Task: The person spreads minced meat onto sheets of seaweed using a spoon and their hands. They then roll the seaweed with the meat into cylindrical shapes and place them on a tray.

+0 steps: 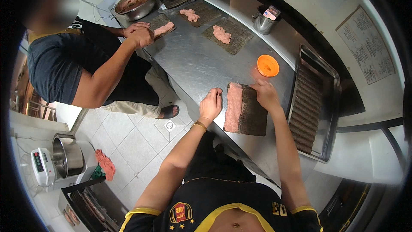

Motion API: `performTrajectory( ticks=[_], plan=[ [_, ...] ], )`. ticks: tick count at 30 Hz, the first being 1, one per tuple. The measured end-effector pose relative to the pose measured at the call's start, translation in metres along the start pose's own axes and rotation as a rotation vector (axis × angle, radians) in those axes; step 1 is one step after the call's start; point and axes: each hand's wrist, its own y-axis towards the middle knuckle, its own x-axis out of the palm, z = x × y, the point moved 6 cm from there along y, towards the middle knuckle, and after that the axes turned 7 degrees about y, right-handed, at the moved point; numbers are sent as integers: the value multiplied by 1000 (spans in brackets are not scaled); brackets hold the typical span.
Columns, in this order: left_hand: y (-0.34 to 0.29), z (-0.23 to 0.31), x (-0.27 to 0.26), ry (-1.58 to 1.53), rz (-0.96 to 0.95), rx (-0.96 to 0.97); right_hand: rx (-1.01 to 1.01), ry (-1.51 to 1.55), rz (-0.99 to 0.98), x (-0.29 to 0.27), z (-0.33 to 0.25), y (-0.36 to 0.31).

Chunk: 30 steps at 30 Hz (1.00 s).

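A dark seaweed sheet [253, 118] lies on the steel table in front of me. Pink minced meat paste [234, 107] is spread in a band along its left side. My right hand [267, 94] has its fingers closed on the sheet at the far right corner. Just left of the sheet, my left hand [211, 104] rests with curled fingers, apart from it and with nothing visible in them. Beyond my right hand stands an orange bowl [268, 65]; its contents are hard to make out.
A metal tray [328, 122] on the right holds rows of dark rolls [305, 107]. At the far left a co-worker's hands [139, 35] work at another topped sheet [162, 29]. Further back are more seaweed sheets [236, 46], a steel bowl of paste [136, 1] and a metal canister [266, 23].
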Motion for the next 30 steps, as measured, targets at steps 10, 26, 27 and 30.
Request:
performTrajectory(
  ticks=[10,26,27,30],
  plan=[
    [0,-2,2,-1,-11,-11,-149,-242,-125,3,-29,-3],
    [-2,-2,2,-20,-26,-5,350,920,-65,4,20,-88],
    [-1,-2,2,-8,-20,4,441,955,-23,10,28,-97],
    [0,-3,3,-6,-14,6,532,1050,105,22,41,-116]
  ],
)
